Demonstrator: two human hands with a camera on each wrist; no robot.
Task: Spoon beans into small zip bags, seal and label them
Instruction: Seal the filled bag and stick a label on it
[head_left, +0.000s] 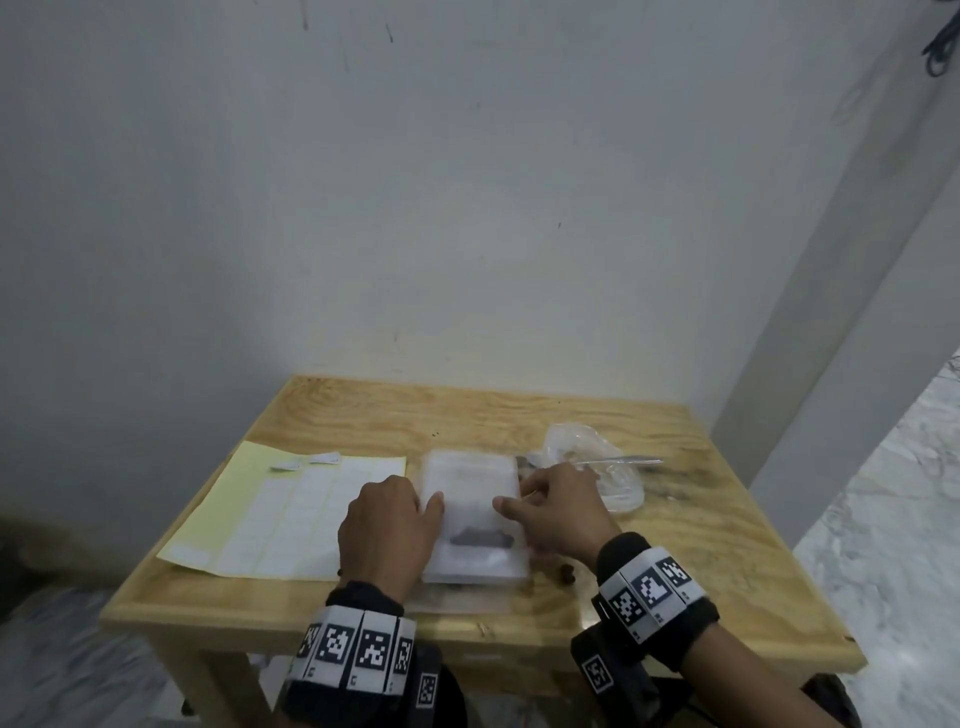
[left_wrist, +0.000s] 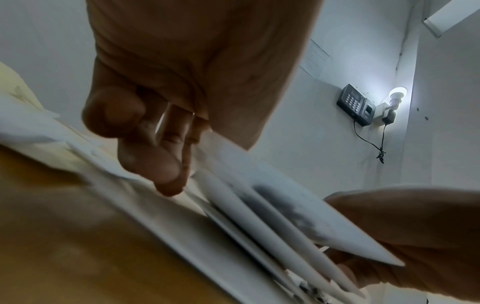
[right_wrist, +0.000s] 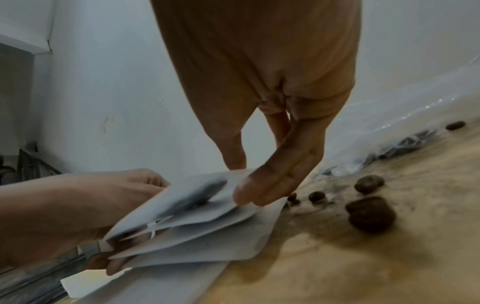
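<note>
While both hands are on the stack, here's my read:

left hand (head_left: 387, 525): I've got it pinching the left edge of the zip bags (head_left: 470, 512), thumb on top, fingers curled under.
right hand (head_left: 558, 512): thumb and forefinger pinch the right edge of the same stack, lifting the top bag off the fanned ones below.
zip bags: several flat white ones, centre-front of the table (head_left: 675, 587), held just off it; the top one shows a dark patch near its bottom, probably beans, too blurred to confirm.
step: my guess is separating or sorting one bag from the stack.
how to do it well: I'd slide the thumbs apart to shear off a single bag and keep its mouth level.
label sheet (head_left: 270, 514): yellow-backed, just left of the stack, touching my left hand.
beans (right_wrist: 370, 212): a few loose on the wood, right of the bags.
spoon (head_left: 618, 460): lying across a crumpled clear bag (head_left: 592, 470), far right, untouched.
</note>
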